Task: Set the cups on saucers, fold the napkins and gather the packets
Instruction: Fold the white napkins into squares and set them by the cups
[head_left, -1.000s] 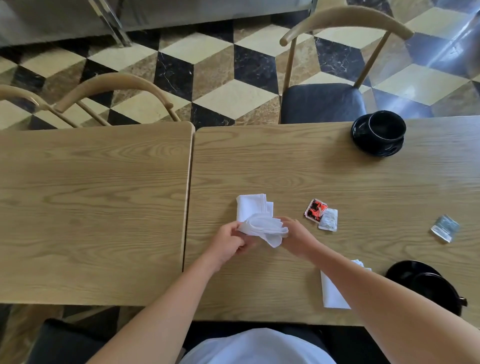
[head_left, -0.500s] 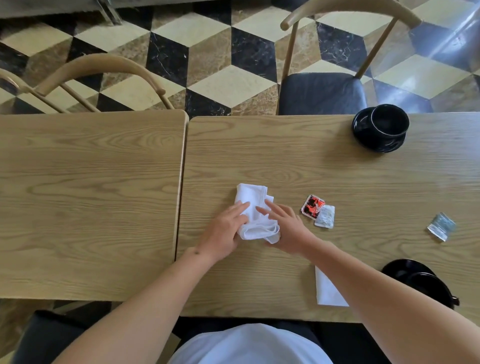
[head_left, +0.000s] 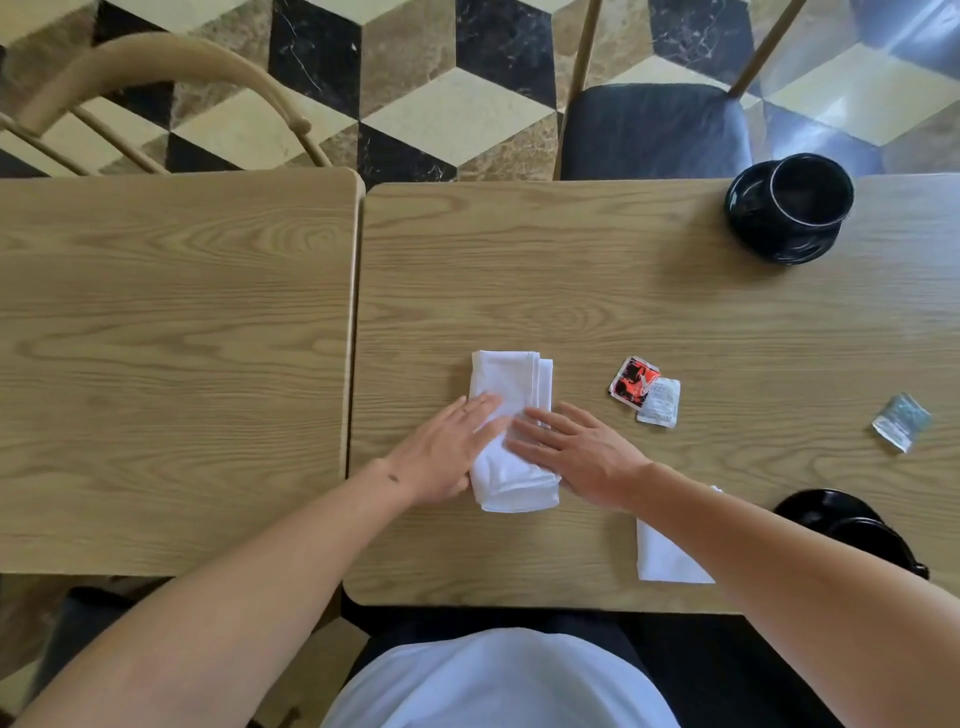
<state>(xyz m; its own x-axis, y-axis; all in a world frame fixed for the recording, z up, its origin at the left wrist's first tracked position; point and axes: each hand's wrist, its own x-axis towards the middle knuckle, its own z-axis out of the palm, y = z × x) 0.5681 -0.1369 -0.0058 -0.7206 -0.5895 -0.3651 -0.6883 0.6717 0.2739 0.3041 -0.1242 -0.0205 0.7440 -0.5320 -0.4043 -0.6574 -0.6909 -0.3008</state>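
Note:
A folded white napkin (head_left: 511, 384) lies on the right wooden table (head_left: 649, 306). My left hand (head_left: 447, 452) and my right hand (head_left: 576, 447) press flat on it from either side, fingers straight. A second white napkin (head_left: 662, 556) lies near the front edge, partly under my right forearm. A red packet (head_left: 631, 384) and a white packet (head_left: 661, 402) touch each other right of the napkin. A silvery packet (head_left: 901, 421) lies farther right. A black cup on a black saucer (head_left: 789, 208) stands at the back right. Another black cup and saucer (head_left: 841, 525) sits at the front right, partly hidden.
A second wooden table (head_left: 171, 332) adjoins on the left with a narrow gap between. A chair with a dark cushion (head_left: 654, 130) stands behind the right table. A wooden chair back (head_left: 161, 57) rises behind the left table.
The napkin was held bunched in both hands a second ago. It now lies flat and folded on the table with both hands pressing on it.

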